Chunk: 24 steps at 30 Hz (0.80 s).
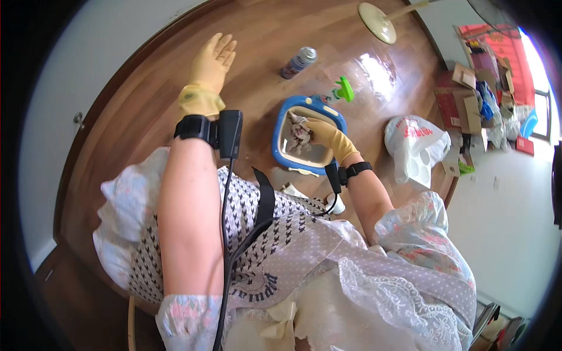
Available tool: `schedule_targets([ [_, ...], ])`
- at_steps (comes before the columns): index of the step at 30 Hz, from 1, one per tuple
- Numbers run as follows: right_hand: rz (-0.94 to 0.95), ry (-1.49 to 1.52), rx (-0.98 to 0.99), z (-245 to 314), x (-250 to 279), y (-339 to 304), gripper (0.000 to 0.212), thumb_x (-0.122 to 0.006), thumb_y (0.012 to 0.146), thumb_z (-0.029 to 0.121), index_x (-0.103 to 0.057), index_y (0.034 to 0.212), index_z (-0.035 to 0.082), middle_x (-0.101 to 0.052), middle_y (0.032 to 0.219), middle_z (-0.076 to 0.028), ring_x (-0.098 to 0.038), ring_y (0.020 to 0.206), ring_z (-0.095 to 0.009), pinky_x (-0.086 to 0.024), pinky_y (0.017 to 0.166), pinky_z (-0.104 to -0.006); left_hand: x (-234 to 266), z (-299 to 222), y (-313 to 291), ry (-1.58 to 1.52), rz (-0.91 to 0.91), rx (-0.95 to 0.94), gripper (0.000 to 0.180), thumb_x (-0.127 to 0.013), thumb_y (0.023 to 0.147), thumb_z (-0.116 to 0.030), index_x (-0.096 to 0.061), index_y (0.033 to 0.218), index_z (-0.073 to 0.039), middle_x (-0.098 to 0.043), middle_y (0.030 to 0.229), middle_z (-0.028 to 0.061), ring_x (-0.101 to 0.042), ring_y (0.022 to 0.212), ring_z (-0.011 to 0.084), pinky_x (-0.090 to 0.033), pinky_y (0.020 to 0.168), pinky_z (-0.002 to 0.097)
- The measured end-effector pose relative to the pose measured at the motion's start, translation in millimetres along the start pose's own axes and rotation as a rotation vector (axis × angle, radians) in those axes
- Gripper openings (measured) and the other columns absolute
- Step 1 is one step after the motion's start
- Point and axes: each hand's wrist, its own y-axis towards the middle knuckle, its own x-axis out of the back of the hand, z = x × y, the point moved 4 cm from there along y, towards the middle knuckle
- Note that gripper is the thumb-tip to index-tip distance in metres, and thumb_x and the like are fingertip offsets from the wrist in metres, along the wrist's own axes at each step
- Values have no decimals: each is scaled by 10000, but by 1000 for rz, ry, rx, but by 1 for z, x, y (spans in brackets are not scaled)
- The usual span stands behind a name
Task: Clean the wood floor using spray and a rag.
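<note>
A blue-rimmed basin (276,140) with liquid in it stands on the floor in front of me. My right hand (329,137), in a yellow rubber glove, reaches into it from the right, its fingers closed on a crumpled, stained cloth (300,133). Off to the left of the basin, my left hand (212,64) wears a matching glove. Its fingers are stretched out, and nothing is in it. Just beyond the basin is a spray bottle with a green trigger head (344,89). Farther back stands an aerosol can (298,62).
A white plastic bag (410,140) lies right of the basin. A white brush (335,203) is close by my clothes. At the far right are cardboard boxes (459,102) and bundled goods. A round cream stand base (376,23) rests at the back; a white door (52,117) bounds the left.
</note>
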Motion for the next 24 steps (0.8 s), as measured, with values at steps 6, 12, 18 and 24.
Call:
schedule_targets([
  [6, -349, -12, 17, -45, 29, -44, 307, -479, 877, 282, -512, 1110, 86, -551, 993, -58, -563, 801, -178, -497, 633, -296, -69, 42, -24, 304, 136, 174, 353, -414, 915, -215, -427, 1221, -41, -529, 1163, 92, -536, 1027, 176, -417, 874, 279],
  [12, -435, 353, 86, -86, 17, 2, 333, -543, 813, 152, -497, 1137, 88, -503, 686, -16, -422, 461, -111, -363, 431, -261, -37, 64, -38, 495, 99, 276, 355, -461, 898, -250, -456, 1192, -52, -549, 1117, 67, -541, 998, 150, -418, 860, 274],
  [18, -889, -1004, 838, -102, 74, 26, 406, -610, 711, 140, -530, 1107, 91, -598, 788, -126, -591, 719, -274, -472, 595, -357, -90, 97, -34, 539, 194, 309, 372, -476, 889, -266, -455, 1192, -50, -533, 1143, 81, -519, 1035, 161, -405, 883, 282],
  [24, -866, -998, 434, -89, 47, 4, 257, -626, 680, 321, -655, 788, 90, -634, 773, -151, -609, 715, -329, -484, 667, -414, -106, 115, -42, 531, 226, 347, 445, -530, 850, -330, -457, 1224, -99, -462, 1251, 103, -439, 1143, 220, -354, 965, 337],
])
